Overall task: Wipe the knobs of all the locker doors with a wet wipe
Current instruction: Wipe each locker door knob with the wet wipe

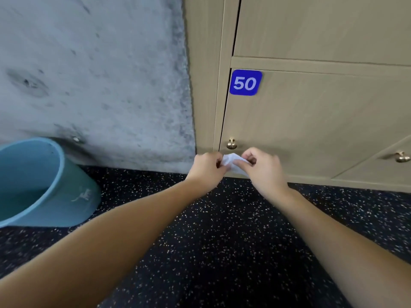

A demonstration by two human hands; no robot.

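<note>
Your forearms reach out over the dark speckled floor [222,252] and meet low in front of the locker door [311,130] marked with the blue number plate [245,82] reading 50. Between them you hold the white wipe [233,163]: your left hand [205,168] pinches its left end with curled fingers, and your right hand [263,168] pinches its right end, thumb and fingertips closed on the crumpled sheet. Both hands grasp it at once, knuckles close together.

Just above the wipe, on that door's lower left corner, sits the brass knob [231,144]; the wipe hangs just below it and does not touch it. Further right of the knob, on the neighbouring door, a second brass knob [402,157] shows near the frame edge. Left of the knob runs the locker's side panel, then a rough grey wall [93,74]. Far left of the knob, a blue bucket [73,174] stands on the floor against that wall.
</note>
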